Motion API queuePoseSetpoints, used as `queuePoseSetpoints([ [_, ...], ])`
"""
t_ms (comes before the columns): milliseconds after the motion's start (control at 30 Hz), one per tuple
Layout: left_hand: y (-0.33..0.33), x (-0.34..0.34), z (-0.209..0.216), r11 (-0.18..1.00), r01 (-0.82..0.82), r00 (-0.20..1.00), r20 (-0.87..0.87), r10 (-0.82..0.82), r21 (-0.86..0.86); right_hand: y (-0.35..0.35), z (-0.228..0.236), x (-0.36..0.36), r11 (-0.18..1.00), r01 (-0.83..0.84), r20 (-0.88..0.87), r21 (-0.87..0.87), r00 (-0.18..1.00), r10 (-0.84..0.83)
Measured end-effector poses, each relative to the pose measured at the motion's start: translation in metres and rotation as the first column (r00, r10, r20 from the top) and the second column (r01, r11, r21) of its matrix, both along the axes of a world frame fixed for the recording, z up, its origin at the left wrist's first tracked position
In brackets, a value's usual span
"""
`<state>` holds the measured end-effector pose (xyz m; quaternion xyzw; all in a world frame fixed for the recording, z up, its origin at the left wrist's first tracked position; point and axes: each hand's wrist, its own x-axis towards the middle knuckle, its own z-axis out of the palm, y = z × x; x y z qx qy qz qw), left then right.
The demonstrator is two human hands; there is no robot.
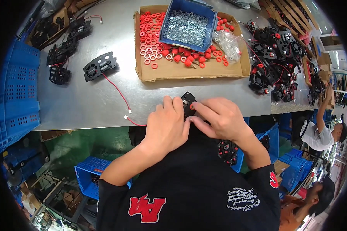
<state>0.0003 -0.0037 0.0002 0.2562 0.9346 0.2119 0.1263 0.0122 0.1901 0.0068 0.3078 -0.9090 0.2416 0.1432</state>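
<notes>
1 black unit (187, 99) in hand, at the table's near edge in front of the torso, with 1 red ring (192, 107) at its right side. 1 lead (136, 123) with a white plug runs in from the left toward the left hand; can't see where it ends.

2 hands on the job, both backs up, forearms coming in from below and angled inward. left hand (164, 121): fingers bent and closed over the unit's left side, has hold of it. right hand (221, 117): index reaches in to the ring, thumb tip lower, by the left thumb, small gap between index and thumb; can't tell if it grips the ring or just presses it.

unit sits between the two sets of fingertips, top end sticking up past them, lower end partly hidden.

beyond: 1 spare unit (101, 66) alone on the table (81, 106), own red lead and white plug trailing toward the near edge. 1 cardboard tray (189, 73) with loose rings (148, 34) and red knobs (177, 57), too many to count. 1 blue bin (209, 23) of small metal nuts (185, 29) on top, 1 clear bag (228, 46) beside it. right: 1 pile (275, 57) of units, overlapped, no count. far left: 1 row of units (67, 48), 1 blue crate (19, 88)
</notes>
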Motion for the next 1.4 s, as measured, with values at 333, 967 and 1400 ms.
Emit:
queuePoseSetpoints([
  [333, -0.001, 0.001, 0.000, 1.000, -0.009, 1.000, 0.003, 0.009, 0.007, 0.007, -0.005, 0.015, 0.997, 0.079, -0.013, -0.002, 0.997, -0.079],
  [967, 0.022, 0.047, -0.005, 0.853, -0.145, 0.987, 0.136, 0.088, 0.502, -0.035, -0.027, 0.060, 0.348, 0.641, 0.684, -0.684, 0.730, 0.001],
  [1400, -0.044, -0.024, -0.022, 0.855, -0.222, 0.765, -0.460, 0.450, 0.468, 0.195, 0.090, -0.085, 0.527, 0.797, -0.330, -0.295, 0.433, -0.839],
])
